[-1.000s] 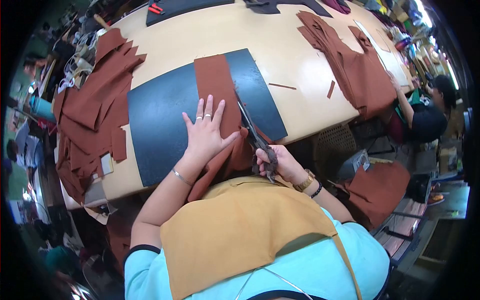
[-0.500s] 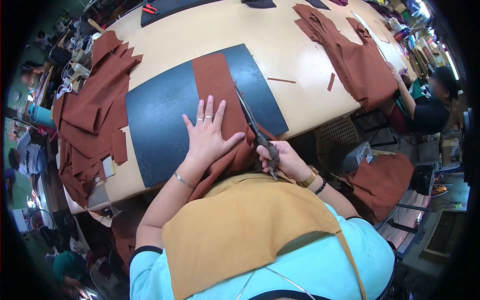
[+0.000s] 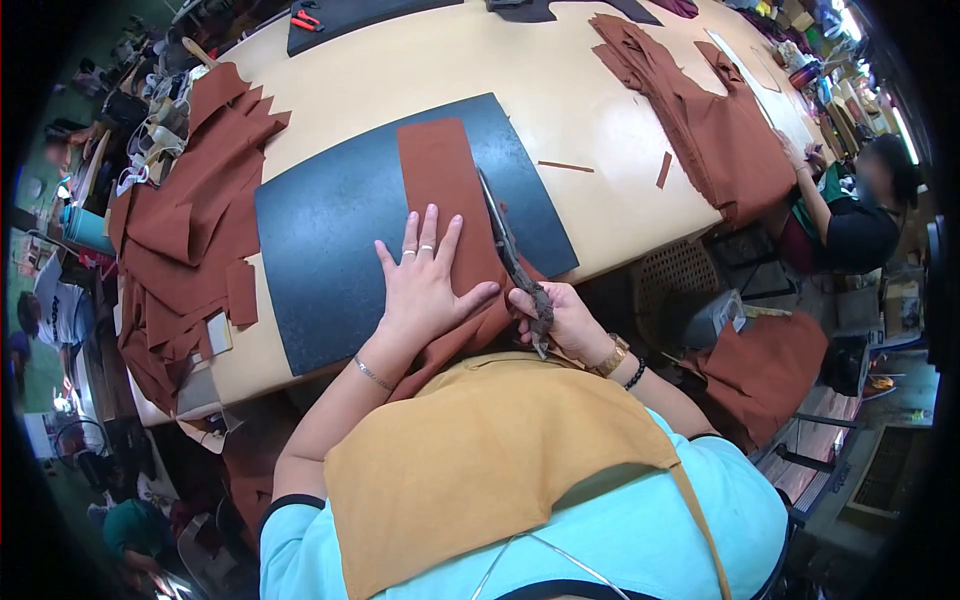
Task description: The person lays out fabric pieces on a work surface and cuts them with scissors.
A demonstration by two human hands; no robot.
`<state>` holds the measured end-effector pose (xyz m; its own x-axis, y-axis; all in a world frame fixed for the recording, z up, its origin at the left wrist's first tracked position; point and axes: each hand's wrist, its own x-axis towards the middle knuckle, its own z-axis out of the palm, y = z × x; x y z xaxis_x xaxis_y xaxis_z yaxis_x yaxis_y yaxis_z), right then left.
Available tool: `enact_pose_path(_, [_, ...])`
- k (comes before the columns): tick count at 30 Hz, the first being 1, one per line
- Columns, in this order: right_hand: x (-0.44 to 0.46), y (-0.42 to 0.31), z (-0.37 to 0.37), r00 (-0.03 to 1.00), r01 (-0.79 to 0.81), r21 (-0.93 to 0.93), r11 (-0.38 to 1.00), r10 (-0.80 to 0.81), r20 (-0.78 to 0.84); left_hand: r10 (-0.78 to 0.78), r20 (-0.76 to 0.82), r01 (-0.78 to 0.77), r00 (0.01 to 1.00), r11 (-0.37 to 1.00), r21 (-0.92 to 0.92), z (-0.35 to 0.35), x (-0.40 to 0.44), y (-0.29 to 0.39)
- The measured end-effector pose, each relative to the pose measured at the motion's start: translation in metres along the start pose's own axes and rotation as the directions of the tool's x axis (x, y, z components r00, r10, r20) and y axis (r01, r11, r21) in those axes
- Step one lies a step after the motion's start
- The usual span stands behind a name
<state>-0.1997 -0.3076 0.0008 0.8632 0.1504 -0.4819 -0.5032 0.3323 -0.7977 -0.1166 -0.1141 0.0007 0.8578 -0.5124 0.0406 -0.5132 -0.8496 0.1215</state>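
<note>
A strip of reddish-brown fabric (image 3: 437, 160) lies on a dark cutting mat (image 3: 320, 250), its near end bunched over the table edge against the apron. My left hand (image 3: 432, 285) is spread flat, palm down, with the fingers on the fabric and partly on the mat. Wrapped in dark material at the handles, a pair of scissors (image 3: 512, 252) is gripped in my right hand (image 3: 567, 322). The blades lie along the right side of the strip, pointing away from me and looking nearly closed.
Brown fabric pieces (image 3: 200, 215) are heaped at the table's left. More brown fabric (image 3: 720, 140) lies at the right, near a seated person (image 3: 860, 215). Thin scraps (image 3: 566, 166) and a red-handled tool (image 3: 305, 20) rest on the table. Brown cloth (image 3: 765, 365) hangs lower right.
The fabric strip and my left hand have slid slightly towards me over the mat. My right hand still holds the scissors at the strip's right edge. The view has shifted a little.
</note>
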Motion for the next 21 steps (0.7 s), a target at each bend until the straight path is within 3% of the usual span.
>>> enact_pose_path(4, [0.001, 0.007, -0.006, 0.997, 0.013, 0.135, 0.991, -0.002, -0.082, -0.027, 0.083, 0.028, 0.996, 0.999, -0.017, -0.01, 0.008, -0.001])
enact_pose_path(8, [0.003, 0.004, -0.011, 0.997, 0.028, 0.122, 0.992, -0.019, -0.072, -0.12, 0.1, 0.127, 0.988, 0.99, -0.063, -0.013, 0.054, -0.001])
enact_pose_path(11, [0.001, 0.001, -0.012, 0.998, 0.022, 0.128, 0.992, -0.015, -0.055, -0.178, -0.128, 0.155, 0.976, 0.973, -0.169, 0.024, 0.084, 0.003])
enact_pose_path(15, [-0.01, -0.004, -0.032, 0.999, 0.027, 0.1, 0.995, -0.025, -0.027, -0.084, -0.114, 0.07, 0.99, 0.99, -0.122, 0.028, 0.087, -0.006])
enact_pose_path(19, [-0.027, -0.021, -0.062, 0.993, -0.084, 0.033, 0.996, 0.081, 0.081, 0.175, -0.006, -0.173, 0.985, 0.967, -0.185, 0.013, 0.065, -0.038])
enact_pose_path(21, [-0.034, -0.032, -0.078, 0.98, -0.096, -0.093, 0.991, 0.111, 0.165, 0.302, 0.03, -0.289, 0.953, 0.931, -0.221, 0.0, 0.05, -0.051])
